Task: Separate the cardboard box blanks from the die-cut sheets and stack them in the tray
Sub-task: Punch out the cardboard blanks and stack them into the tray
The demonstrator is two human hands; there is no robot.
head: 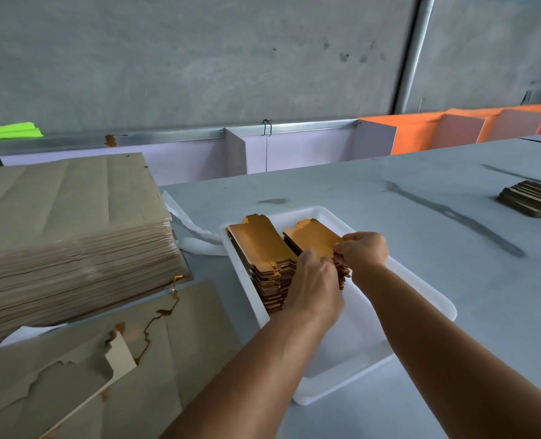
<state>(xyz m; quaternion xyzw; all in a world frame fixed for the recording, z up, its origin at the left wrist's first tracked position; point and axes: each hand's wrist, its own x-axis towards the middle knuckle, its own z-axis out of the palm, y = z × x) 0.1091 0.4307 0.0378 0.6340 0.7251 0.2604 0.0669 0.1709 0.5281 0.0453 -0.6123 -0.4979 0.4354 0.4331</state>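
Note:
A white tray lies on the grey table in the middle of the view. Two stacks of gold-faced box blanks stand in its far end: a left stack and a right stack. My left hand grips the near end of the stacks, fingers curled against the blanks' edges. My right hand pinches the near right corner of the right stack. A thick pile of die-cut sheets, grey side up, sits to the left of the tray.
Torn waste sheets with gold edges lie at the front left. Another small stack of blanks rests at the far right of the table. White foam wrap lies between pile and tray. Lilac and orange dividers line the back edge.

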